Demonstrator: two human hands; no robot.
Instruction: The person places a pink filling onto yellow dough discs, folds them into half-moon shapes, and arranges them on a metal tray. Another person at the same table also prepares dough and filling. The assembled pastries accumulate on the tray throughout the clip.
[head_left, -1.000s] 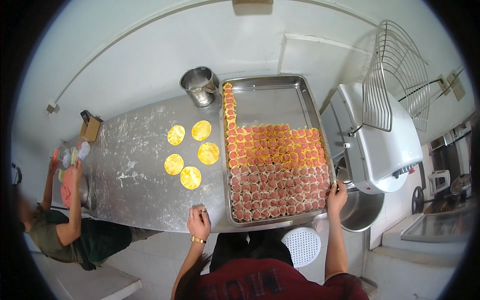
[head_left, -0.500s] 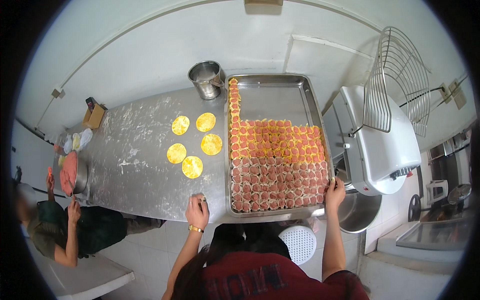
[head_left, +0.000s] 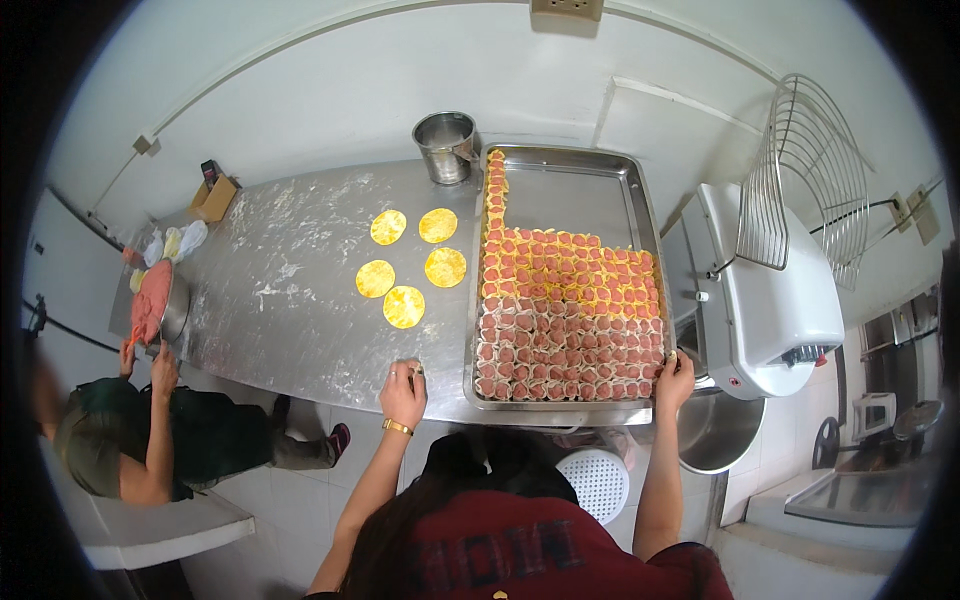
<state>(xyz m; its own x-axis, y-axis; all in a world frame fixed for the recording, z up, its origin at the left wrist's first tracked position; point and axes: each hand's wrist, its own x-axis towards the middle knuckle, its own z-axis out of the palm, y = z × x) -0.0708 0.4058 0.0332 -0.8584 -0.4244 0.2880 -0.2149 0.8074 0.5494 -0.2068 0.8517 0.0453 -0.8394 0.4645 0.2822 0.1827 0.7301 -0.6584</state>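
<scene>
My left hand [head_left: 404, 393] rests at the table's front edge, left of the tray. Its fingers are curled, and something small I cannot make out shows at the fingertips. At the front right corner of a large metal tray [head_left: 560, 404], my right hand [head_left: 674, 378] is closed on the rim. Rows of open-topped dumplings [head_left: 570, 335] with pink meat filling pack the tray's near part, the front ones in pale wrappers and those behind in yellow. One dumpling column [head_left: 496, 190] runs up the far left side. Several round yellow wrappers [head_left: 404, 307] lie flat left of the tray.
Flour streaks the steel table [head_left: 290, 300]. A metal pot [head_left: 445, 150] stands behind the wrappers. At the left, a co-worker [head_left: 120, 420] handles a bowl of pink meat [head_left: 152, 300]. A white mixer [head_left: 760, 290] with a wire guard stands right of the tray, its metal bowl [head_left: 722, 430] below.
The view has shifted, so the table and tray sit further right and slightly higher. The co-worker's raised hand has come down to the meat bowl. My hands keep their places beside the tray.
</scene>
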